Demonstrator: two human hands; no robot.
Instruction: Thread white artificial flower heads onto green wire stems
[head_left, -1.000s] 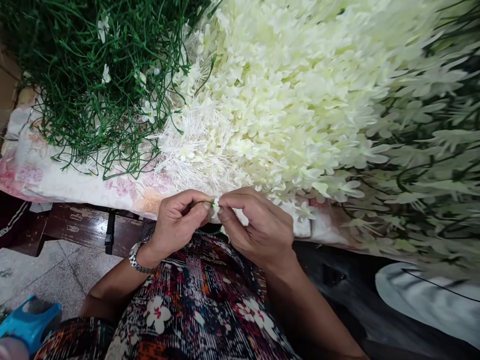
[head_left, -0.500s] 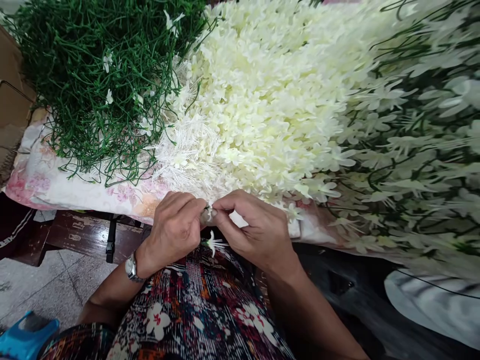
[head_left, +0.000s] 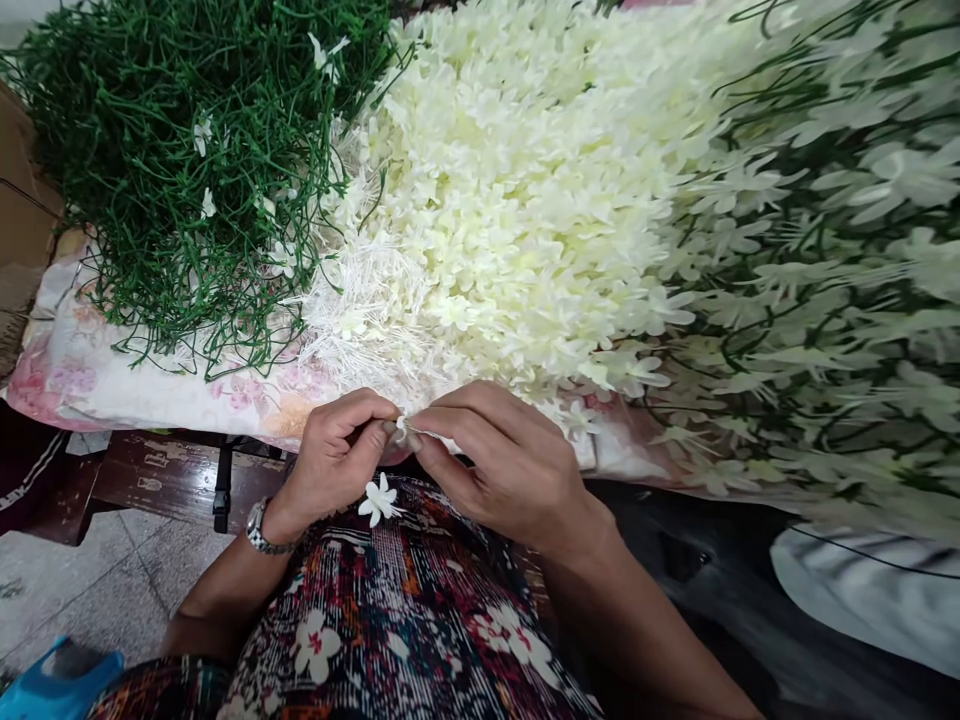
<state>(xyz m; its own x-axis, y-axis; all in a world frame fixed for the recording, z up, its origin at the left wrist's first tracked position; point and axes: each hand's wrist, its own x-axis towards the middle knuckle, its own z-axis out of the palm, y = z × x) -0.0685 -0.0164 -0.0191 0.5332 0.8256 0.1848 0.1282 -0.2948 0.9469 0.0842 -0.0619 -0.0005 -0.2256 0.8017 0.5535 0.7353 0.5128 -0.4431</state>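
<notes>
My left hand [head_left: 349,445], with a watch on its wrist, is closed in a pinch on an artificial flower stem, mostly hidden by the fingers. A white flower [head_left: 380,500] with several petals and thin strands hangs just below that hand. My right hand [head_left: 502,460] is also pinched, its fingertips almost touching the left ones. Between the two sets of fingertips shows a small white flower part [head_left: 403,428], partly covered. Right behind my hands lie a pile of fine white stamens [head_left: 364,300] and a broad heap of creamy white petals [head_left: 540,220].
Green plastic stems [head_left: 187,170] are heaped at the back left, a few bearing white blooms. Finished-looking white flowers on stems [head_left: 825,300] fill the right side. A flowered cloth [head_left: 172,395] covers the work surface. A blue plastic object [head_left: 60,685] is at the lower left.
Both hands have shifted slightly left. The hanging flower has swung left and turned its petals toward me. The white part between the fingertips shows more clearly.
</notes>
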